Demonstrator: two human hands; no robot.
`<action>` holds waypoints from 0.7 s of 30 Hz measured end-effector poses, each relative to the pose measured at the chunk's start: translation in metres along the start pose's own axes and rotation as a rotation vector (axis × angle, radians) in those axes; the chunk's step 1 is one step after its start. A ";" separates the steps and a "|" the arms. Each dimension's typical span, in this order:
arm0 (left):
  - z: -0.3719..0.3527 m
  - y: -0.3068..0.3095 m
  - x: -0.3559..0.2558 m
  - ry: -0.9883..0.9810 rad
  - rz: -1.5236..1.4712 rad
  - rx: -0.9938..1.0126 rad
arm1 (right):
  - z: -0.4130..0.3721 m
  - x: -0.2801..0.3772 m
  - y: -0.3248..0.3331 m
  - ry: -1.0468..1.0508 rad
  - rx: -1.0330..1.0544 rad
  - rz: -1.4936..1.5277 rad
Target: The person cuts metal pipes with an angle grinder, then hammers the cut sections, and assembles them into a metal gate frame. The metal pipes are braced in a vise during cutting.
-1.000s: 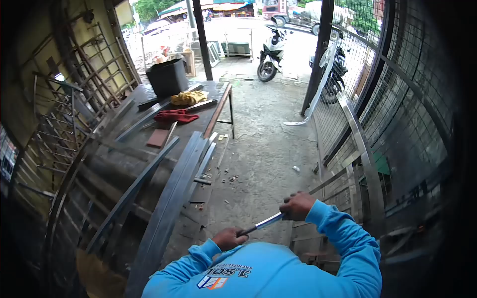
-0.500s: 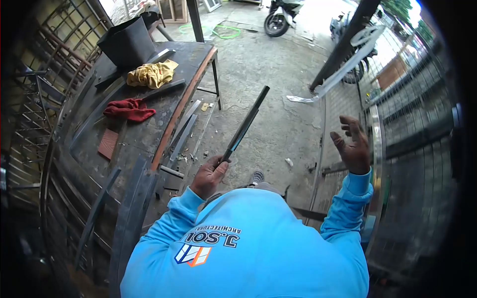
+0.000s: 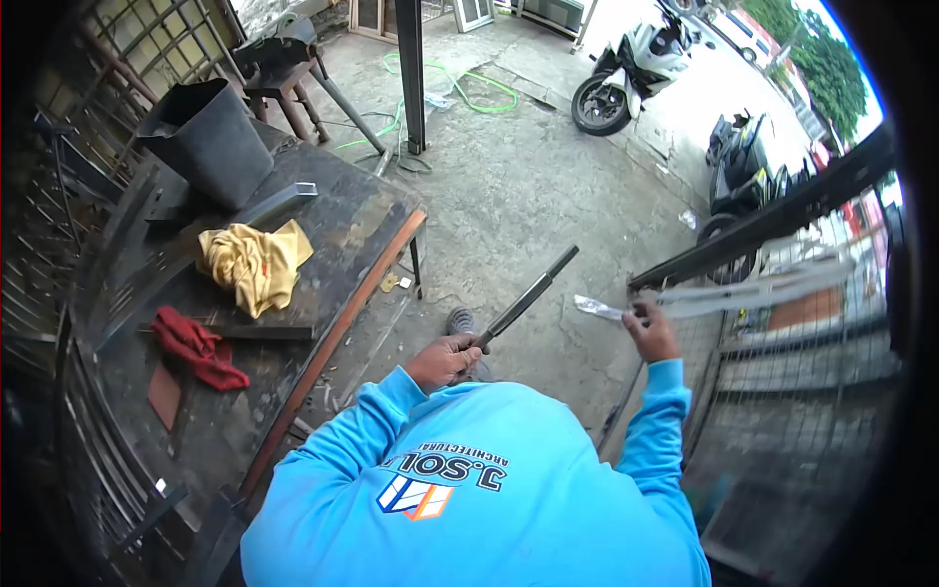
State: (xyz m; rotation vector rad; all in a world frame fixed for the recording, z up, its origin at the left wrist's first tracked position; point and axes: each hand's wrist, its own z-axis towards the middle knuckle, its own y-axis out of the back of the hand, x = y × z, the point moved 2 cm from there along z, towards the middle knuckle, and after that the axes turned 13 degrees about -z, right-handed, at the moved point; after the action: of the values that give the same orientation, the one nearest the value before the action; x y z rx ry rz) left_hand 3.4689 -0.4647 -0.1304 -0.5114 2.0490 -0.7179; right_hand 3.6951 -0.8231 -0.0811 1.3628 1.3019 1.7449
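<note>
My left hand [image 3: 448, 362] is closed around the lower end of a dark, narrow metal bar [image 3: 523, 301], which points up and to the right in front of my body. A lighter stripe runs along part of the bar. On the right, my right hand [image 3: 652, 331] is raised with its fingers curled around a clear plastic strip [image 3: 599, 308]. One short end of the strip sticks out left of the fingers. The longer part stretches away to the right, past a dark post [image 3: 773, 210].
To the left stands a dark worktable [image 3: 357, 220] bearing a yellow cloth [image 3: 256, 266], a red cloth [image 3: 199, 349] and a black bin [image 3: 210, 142]. A green hose [image 3: 489, 93] lies on the concrete floor. A white motorbike [image 3: 636, 73] is parked ahead, with wire mesh [image 3: 782, 391] at right.
My right hand has gone from open fingers to curled around the plastic strip. The bar in my left hand now tilts further to the right. The view has shifted, showing more of the street.
</note>
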 end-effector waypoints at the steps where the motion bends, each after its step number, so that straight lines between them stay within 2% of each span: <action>1: 0.026 0.000 -0.019 -0.073 0.177 -0.066 | 0.021 -0.042 -0.021 -0.085 0.072 0.017; 3: 0.069 0.002 -0.073 -0.207 0.540 -0.245 | 0.050 -0.053 -0.028 -0.397 0.332 0.187; 4: 0.078 -0.005 -0.108 -0.127 0.558 -0.275 | 0.066 -0.061 -0.033 -0.444 0.365 0.225; 7: 0.117 0.006 -0.163 -0.428 0.413 -0.326 | 0.122 -0.076 -0.049 -0.539 0.447 0.357; 9: 0.143 0.019 -0.205 -0.434 0.306 -0.371 | 0.180 -0.081 -0.057 -0.562 0.473 0.392; 11: 0.170 0.040 -0.241 -0.525 0.267 -0.403 | 0.248 -0.079 -0.066 -0.547 0.490 0.376; 16: 0.232 0.085 -0.314 -0.468 -0.016 -0.462 | 0.485 -0.057 -0.095 -0.314 0.514 0.261; 19: 0.262 0.106 -0.350 -0.479 -0.115 -0.534 | 0.609 0.008 -0.099 -0.156 0.490 0.238; 21: 0.271 0.111 -0.371 -0.515 -0.157 -0.672 | 0.678 0.069 -0.089 -0.007 0.493 0.204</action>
State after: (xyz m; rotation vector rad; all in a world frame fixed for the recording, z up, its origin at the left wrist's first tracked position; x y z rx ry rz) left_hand 3.8844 -0.2412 -0.0988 -1.1176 1.7243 0.0571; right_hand 4.2980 -0.4960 -0.1299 1.8230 1.7169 1.6012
